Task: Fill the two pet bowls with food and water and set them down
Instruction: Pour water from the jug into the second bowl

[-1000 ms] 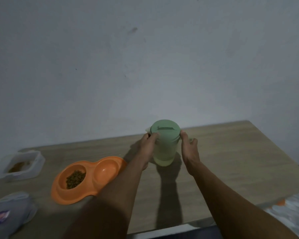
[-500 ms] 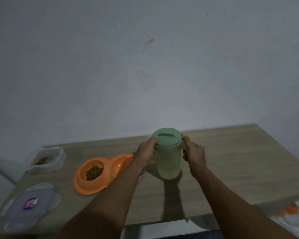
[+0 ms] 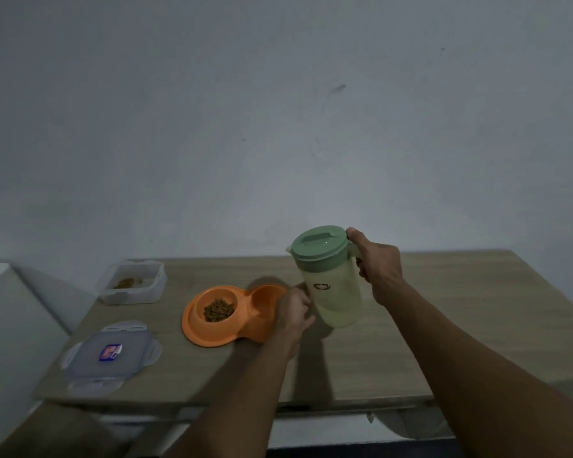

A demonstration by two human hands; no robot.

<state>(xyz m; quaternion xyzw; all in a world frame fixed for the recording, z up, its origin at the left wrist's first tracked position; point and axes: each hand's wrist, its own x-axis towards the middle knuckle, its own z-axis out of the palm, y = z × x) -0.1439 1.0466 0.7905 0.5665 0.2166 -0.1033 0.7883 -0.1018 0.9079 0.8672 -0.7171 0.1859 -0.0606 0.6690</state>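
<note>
because the left hand (image 3: 291, 314) lies over the right end of the orange double bowl (image 3: 209, 337), that rim is hidden, and i cannot tell whether its curled fingers grip the bowl or just hover there. the right hand (image 3: 379, 271) wraps round the handle of the pitcher (image 3: 334, 292), covering it, thumb up by the green lid (image 3: 320, 242). the pitcher leans slightly, just right of the bowl; its cloudy wall hides the fill level, and whether its base touches the table (image 3: 460, 309) is unclear. count: one pitcher, one double bowl with two wells, the left holding kibble (image 3: 219, 309), the right well (image 3: 265, 300) showing plain orange; one clear container (image 3: 129, 294) and one loose container lid (image 3: 90, 358), both left of the bowl.
</note>
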